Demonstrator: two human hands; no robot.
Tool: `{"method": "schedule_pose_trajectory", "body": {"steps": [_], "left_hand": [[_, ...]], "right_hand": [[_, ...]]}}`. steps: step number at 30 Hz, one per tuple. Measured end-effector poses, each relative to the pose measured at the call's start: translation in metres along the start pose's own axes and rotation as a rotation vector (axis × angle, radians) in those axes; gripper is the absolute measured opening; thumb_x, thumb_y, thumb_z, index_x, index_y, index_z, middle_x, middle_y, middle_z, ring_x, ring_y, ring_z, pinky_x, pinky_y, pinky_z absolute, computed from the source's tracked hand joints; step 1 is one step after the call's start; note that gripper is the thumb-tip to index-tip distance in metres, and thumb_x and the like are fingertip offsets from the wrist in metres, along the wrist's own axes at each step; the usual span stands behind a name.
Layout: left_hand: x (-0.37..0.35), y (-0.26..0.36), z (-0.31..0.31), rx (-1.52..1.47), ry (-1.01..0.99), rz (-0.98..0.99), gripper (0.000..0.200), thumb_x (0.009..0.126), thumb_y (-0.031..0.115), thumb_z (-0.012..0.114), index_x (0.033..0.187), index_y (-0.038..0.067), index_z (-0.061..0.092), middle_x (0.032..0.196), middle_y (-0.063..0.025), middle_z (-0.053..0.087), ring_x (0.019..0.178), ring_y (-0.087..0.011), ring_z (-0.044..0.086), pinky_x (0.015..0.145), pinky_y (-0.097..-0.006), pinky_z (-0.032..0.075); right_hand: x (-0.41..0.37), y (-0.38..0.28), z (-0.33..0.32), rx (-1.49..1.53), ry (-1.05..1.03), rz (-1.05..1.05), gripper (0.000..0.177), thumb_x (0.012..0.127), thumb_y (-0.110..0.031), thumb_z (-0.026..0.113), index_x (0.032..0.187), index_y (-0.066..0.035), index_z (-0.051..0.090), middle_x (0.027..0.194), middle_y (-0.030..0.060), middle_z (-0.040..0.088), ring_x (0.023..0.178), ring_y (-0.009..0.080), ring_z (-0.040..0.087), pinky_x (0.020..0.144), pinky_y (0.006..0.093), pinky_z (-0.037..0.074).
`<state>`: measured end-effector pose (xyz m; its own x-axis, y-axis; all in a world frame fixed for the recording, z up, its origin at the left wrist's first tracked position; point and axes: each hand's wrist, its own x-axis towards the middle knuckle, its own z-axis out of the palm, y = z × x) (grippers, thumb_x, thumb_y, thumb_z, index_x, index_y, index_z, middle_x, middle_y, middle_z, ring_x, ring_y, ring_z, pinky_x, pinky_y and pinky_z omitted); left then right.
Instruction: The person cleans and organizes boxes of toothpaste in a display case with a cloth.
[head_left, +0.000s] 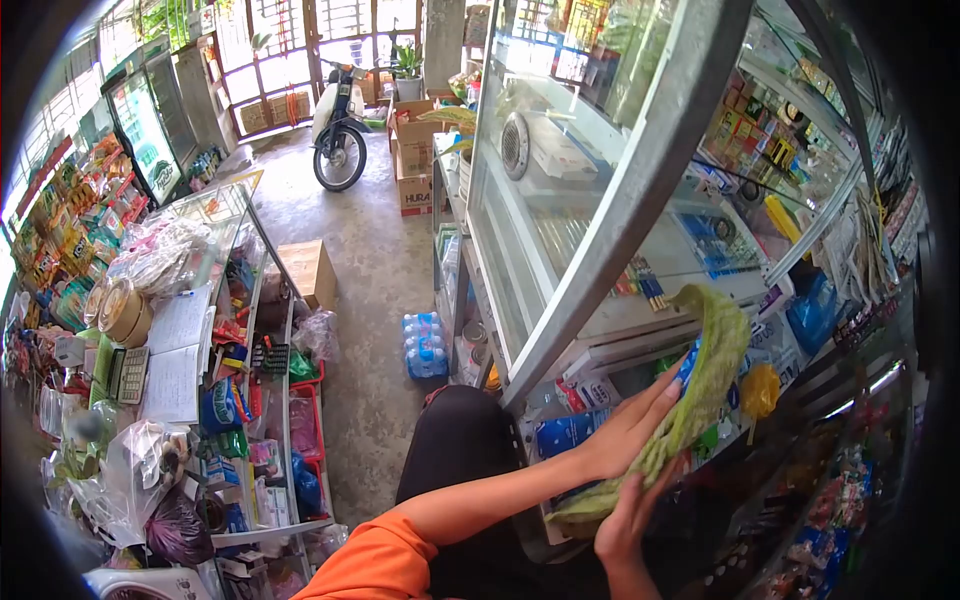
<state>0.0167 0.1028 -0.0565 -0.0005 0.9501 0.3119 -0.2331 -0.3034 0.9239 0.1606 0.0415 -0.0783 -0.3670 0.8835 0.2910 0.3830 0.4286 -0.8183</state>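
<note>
A long green cloth (pixel 708 375) hangs in a curve at the right, beside the glass cabinet. My left hand (pixel 632 432) lies against the cloth's left side, its fingers together and pointing up to the right. Below it, my right hand (pixel 630 515) presses the cloth from underneath, with the thumb up and the fingers partly behind the fabric. The cloth's lower end trails left beneath my left wrist. Close to my left fingertips is a blue item, partly hidden by the cloth.
The metal-framed glass cabinet (pixel 610 200) rises just ahead. A counter with an open notebook (pixel 172 370) and calculator (pixel 128 375) stands left. Bottle packs (pixel 425 345), boxes (pixel 412 150) and a motorbike (pixel 340 130) are on the floor. Packets hang at lower right.
</note>
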Motion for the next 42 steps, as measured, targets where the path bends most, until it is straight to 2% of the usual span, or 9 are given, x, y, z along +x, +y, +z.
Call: {"method": "schedule_pose_trajectory", "body": {"steps": [6,10,17,19,23,31,35,40,42], "left_hand": [[-0.008,-0.004,0.019,0.125,-0.121,0.083,0.066,0.114,0.044,0.028,0.164,0.002,0.021,0.160,-0.0279,0.038,0.150,-0.0412,0.036,0.124,-0.0418,0.028],[-0.011,0.005,0.018,0.124,-0.184,0.042,0.066,0.114,0.047,0.026,0.166,0.007,0.019,0.163,-0.0276,0.035,0.151,-0.0415,0.035,0.125,-0.0426,0.026],[-0.007,-0.005,0.001,0.056,-0.010,0.034,0.067,0.114,0.046,0.026,0.165,0.002,0.020,0.162,-0.0257,0.038,0.151,-0.0378,0.036,0.124,-0.0401,0.026],[-0.007,0.000,-0.004,0.039,0.022,0.018,0.068,0.114,0.047,0.027,0.165,0.002,0.019,0.162,-0.0248,0.038,0.151,-0.0362,0.036,0.124,-0.0400,0.026],[-0.009,0.003,-0.002,-0.018,-0.011,0.035,0.068,0.114,0.045,0.027,0.165,0.002,0.019,0.163,-0.0245,0.036,0.152,-0.0360,0.036,0.124,-0.0402,0.025],[-0.012,0.012,0.006,0.060,-0.156,0.099,0.065,0.114,0.041,0.026,0.165,0.001,0.018,0.164,-0.0250,0.033,0.152,-0.0375,0.035,0.125,-0.0406,0.025],[-0.009,-0.007,0.009,-0.032,-0.053,0.054,0.069,0.114,0.045,0.027,0.163,-0.003,0.020,0.168,-0.0204,0.027,0.157,-0.0287,0.022,0.127,-0.0362,0.016],[-0.005,0.006,-0.005,-0.037,-0.007,0.073,0.067,0.114,0.044,0.027,0.164,0.000,0.020,0.165,-0.0213,0.034,0.154,-0.0297,0.030,0.126,-0.0370,0.022],[-0.008,0.000,0.000,-0.010,-0.019,0.065,0.066,0.114,0.043,0.027,0.164,0.000,0.021,0.164,-0.0216,0.035,0.154,-0.0305,0.032,0.125,-0.0372,0.023]], "right_hand": [[0.090,-0.020,-0.039,0.276,0.293,-0.136,0.073,0.111,-0.037,0.037,0.166,0.001,0.008,0.172,0.0191,0.013,0.159,0.0300,0.015,0.128,0.0428,0.014],[0.122,-0.050,-0.059,0.291,0.341,-0.219,0.072,0.110,-0.037,0.038,0.166,-0.001,0.011,0.172,0.0175,0.015,0.159,0.0287,0.018,0.127,0.0426,0.014],[0.044,-0.010,-0.009,0.141,0.175,-0.058,0.075,0.109,-0.034,0.039,0.164,0.004,0.007,0.172,0.0222,0.010,0.159,0.0329,0.013,0.128,0.0439,0.011],[0.019,-0.002,0.002,-0.123,0.070,-0.145,0.074,0.110,-0.032,0.038,0.164,0.005,0.005,0.172,0.0235,0.009,0.159,0.0337,0.012,0.128,0.0449,0.010],[0.016,0.005,0.005,-0.043,0.094,-0.109,0.072,0.110,-0.030,0.037,0.164,0.006,0.004,0.171,0.0239,0.009,0.159,0.0338,0.011,0.128,0.0453,0.010],[0.110,-0.045,-0.041,0.320,0.312,-0.167,0.073,0.109,-0.032,0.039,0.165,0.003,0.008,0.172,0.0215,0.011,0.159,0.0328,0.015,0.127,0.0448,0.013],[0.084,-0.027,-0.028,0.133,0.198,-0.149,0.075,0.109,-0.033,0.039,0.164,0.005,0.007,0.172,0.0248,0.010,0.160,0.0360,0.010,0.128,0.0453,0.009],[0.015,-0.004,-0.006,-0.120,-0.052,-0.141,0.077,0.108,-0.029,0.041,0.162,0.009,0.000,0.170,0.0302,0.003,0.160,0.0395,0.004,0.128,0.0471,0.004],[0.026,-0.002,-0.006,-0.069,0.020,-0.161,0.077,0.109,-0.032,0.040,0.163,0.007,0.002,0.171,0.0275,0.006,0.160,0.0373,0.008,0.128,0.0459,0.007]]}}
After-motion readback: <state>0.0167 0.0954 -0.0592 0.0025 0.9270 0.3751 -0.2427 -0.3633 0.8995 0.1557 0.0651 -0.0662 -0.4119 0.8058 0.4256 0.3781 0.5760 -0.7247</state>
